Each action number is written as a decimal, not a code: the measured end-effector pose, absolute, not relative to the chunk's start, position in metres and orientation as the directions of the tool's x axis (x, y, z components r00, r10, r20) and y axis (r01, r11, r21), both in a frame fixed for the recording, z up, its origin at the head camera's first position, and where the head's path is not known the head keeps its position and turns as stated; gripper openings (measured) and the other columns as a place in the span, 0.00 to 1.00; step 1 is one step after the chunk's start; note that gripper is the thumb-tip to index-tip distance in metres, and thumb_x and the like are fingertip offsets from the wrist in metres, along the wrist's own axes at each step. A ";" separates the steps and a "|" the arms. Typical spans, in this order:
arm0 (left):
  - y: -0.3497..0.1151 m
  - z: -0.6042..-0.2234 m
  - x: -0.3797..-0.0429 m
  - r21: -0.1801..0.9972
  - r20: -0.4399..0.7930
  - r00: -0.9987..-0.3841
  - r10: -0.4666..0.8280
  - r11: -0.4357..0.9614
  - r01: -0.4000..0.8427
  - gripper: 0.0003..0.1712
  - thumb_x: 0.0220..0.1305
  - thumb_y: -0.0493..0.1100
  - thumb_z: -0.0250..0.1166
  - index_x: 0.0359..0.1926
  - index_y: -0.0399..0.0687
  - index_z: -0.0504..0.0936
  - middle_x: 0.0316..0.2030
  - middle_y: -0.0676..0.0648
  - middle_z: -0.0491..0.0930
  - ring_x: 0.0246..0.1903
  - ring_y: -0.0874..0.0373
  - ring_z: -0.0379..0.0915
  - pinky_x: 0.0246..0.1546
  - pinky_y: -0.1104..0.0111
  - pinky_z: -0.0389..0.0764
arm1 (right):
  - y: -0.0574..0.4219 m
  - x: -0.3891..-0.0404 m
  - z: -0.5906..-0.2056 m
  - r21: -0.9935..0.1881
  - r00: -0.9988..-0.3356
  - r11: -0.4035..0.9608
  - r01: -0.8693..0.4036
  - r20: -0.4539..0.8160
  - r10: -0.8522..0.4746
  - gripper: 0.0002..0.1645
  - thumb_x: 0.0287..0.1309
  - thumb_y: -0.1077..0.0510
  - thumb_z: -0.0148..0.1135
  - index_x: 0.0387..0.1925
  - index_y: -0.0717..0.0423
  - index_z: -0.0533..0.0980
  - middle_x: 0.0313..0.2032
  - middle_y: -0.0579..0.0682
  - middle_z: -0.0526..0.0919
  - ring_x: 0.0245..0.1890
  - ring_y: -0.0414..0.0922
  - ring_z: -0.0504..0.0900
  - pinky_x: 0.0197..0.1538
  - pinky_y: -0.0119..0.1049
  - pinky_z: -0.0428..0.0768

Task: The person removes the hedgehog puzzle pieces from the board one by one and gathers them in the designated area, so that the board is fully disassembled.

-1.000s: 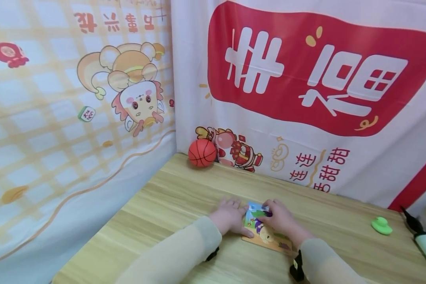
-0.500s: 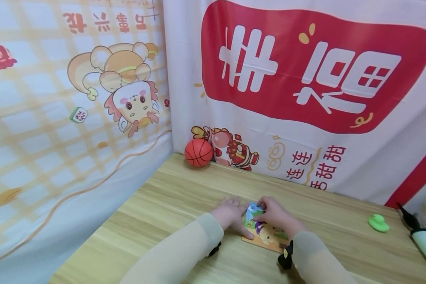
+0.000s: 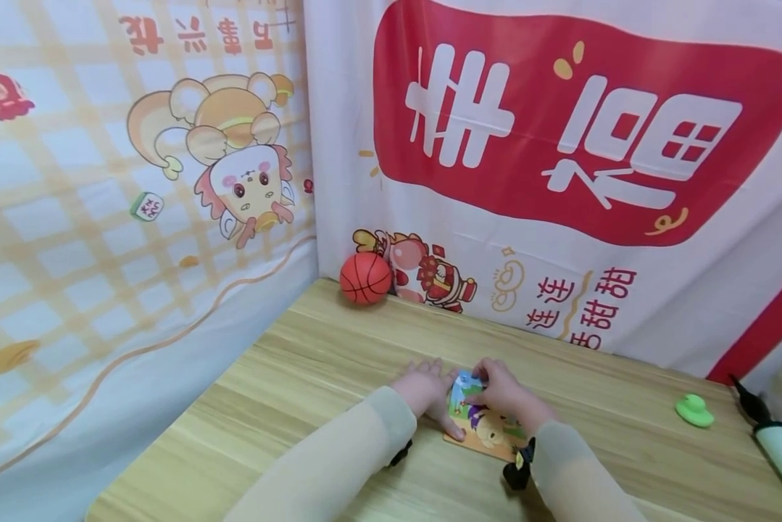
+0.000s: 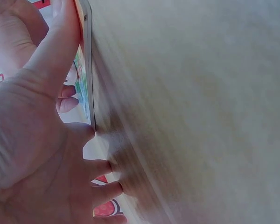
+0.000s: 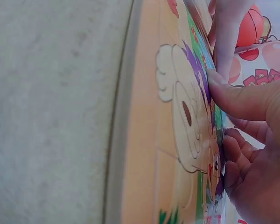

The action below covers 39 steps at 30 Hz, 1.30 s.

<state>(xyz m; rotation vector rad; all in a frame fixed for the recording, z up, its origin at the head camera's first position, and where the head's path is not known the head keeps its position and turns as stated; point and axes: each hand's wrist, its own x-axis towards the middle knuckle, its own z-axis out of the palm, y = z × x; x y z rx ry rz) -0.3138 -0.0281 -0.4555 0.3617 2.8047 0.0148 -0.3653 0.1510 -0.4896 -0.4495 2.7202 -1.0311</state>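
A jigsaw puzzle (image 3: 490, 431) with a bright cartoon picture lies flat on the table; in the right wrist view faint seams cross its orange part. My left hand (image 3: 423, 390) rests along its left side, fingers spread on the tabletop and thumb on the lower left corner. The left wrist view shows that thumb against the board's edge (image 4: 87, 70). Over the upper part of the puzzle is my right hand (image 3: 504, 391), its thumb and curled fingers around a puzzle piece at the picture's surface. The hand mostly hides that piece's outline.
A red toy basketball (image 3: 365, 278) sits at the table's back left corner. To the right lie a green rubber duck (image 3: 693, 410) and a pale cylinder with a black tip (image 3: 780, 453). Printed cloths (image 3: 338, 181) hang behind and left of the wooden table (image 3: 286, 391).
My right hand has shifted slightly left and toward the back, bringing a dark purple and green piece down to the picture. The left hand stays on the board's left side.
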 end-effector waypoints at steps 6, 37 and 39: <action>-0.028 -0.454 -0.311 0.069 -0.305 -0.920 0.245 0.969 0.235 0.76 0.29 0.85 0.67 0.79 0.61 0.50 0.76 0.43 0.47 0.74 0.44 0.42 0.71 0.47 0.46 | 0.150 -0.363 -0.489 -0.711 -0.937 0.683 -0.168 -0.100 -0.334 0.27 0.48 0.60 0.78 0.46 0.56 0.71 0.45 0.54 0.74 0.45 0.51 0.73 0.52 0.51 0.74; -0.023 -0.457 -0.313 0.083 -0.325 -0.926 0.190 0.982 0.172 0.75 0.28 0.81 0.70 0.79 0.66 0.48 0.77 0.47 0.44 0.75 0.47 0.39 0.71 0.50 0.48 | 0.265 -0.373 -0.462 -0.923 -0.988 0.385 0.006 -0.066 -0.142 0.16 0.67 0.64 0.59 0.49 0.75 0.72 0.34 0.48 0.79 0.33 0.41 0.78 0.39 0.37 0.81; -0.024 -0.454 -0.312 0.075 -0.327 -0.925 0.194 0.981 0.179 0.76 0.28 0.82 0.69 0.79 0.67 0.48 0.77 0.47 0.44 0.75 0.47 0.39 0.71 0.49 0.49 | 0.286 -0.373 -0.464 -0.911 -0.985 0.413 0.013 -0.082 -0.150 0.15 0.67 0.65 0.57 0.47 0.77 0.72 0.31 0.47 0.78 0.30 0.41 0.77 0.35 0.36 0.80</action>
